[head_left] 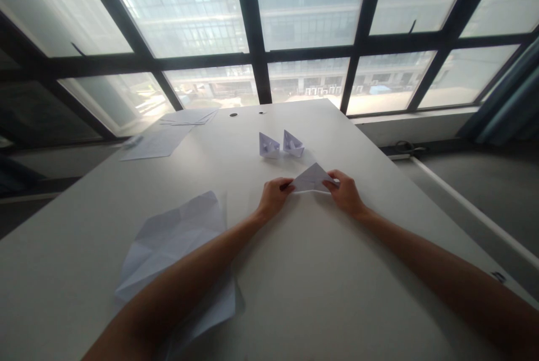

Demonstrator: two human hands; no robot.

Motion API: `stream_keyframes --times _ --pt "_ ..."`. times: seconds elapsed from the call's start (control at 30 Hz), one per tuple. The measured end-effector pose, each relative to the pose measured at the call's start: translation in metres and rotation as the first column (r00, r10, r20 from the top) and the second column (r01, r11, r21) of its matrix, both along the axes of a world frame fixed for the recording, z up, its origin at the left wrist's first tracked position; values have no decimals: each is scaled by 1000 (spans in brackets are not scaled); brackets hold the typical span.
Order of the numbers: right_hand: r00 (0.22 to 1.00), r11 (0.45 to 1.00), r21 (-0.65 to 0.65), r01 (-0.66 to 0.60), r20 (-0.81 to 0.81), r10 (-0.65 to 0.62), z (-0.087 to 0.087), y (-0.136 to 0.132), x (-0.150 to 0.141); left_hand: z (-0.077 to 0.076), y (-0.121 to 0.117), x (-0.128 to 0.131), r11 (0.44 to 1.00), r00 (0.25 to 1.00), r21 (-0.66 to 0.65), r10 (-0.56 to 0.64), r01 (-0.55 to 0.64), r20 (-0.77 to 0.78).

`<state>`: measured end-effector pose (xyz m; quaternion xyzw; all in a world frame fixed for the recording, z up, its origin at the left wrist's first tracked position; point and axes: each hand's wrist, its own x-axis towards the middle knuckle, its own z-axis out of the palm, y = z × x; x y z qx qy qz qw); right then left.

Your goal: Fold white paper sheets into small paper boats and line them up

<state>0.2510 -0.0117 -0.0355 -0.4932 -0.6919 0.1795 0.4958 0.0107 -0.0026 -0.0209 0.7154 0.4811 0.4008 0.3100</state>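
Note:
A folded sheet of white paper, triangular with its peak pointing away from me, is held between both hands just over the table. My left hand pinches its left corner. At the opposite corner, my right hand grips it between thumb and fingers. Just beyond it stand two folded paper boats, the left one and the right one, side by side. A creased, unfolded sheet of paper lies to the left, partly hidden under my left forearm.
The white table reaches to the windows. Flat paper sheets lie at its far left. Two round dark spots, one of them a hole, mark the far end. A white bar runs along the floor at the right.

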Motion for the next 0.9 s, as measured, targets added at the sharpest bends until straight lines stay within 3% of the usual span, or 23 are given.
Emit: stream_keyframes --times 0.27,0.4,0.5,0.7,0.83,0.9 --pt "999 1000 -9 -1 -34 0 5 -2 -1 -5 5 -3 999 996 -31 31 -28 82" --pt "973 994 15 112 -207 -106 8 4 3 -6 7 -5 998 992 -29 50 -47 112" --pt "913 986 -88 141 -373 -164 7 11 10 -6 8 -6 999 993 -29 45 -42 114" --pt "868 906 -400 -137 -490 -85 10 16 27 -7 8 -6 997 986 -46 61 -55 158" --pt "796 789 -458 -409 -602 64 17 18 42 -7 9 -6 995 980 -64 84 -73 179" --pt "760 757 -443 -480 -641 106 19 18 48 -6 9 -6 995 979 -64 89 -78 186"
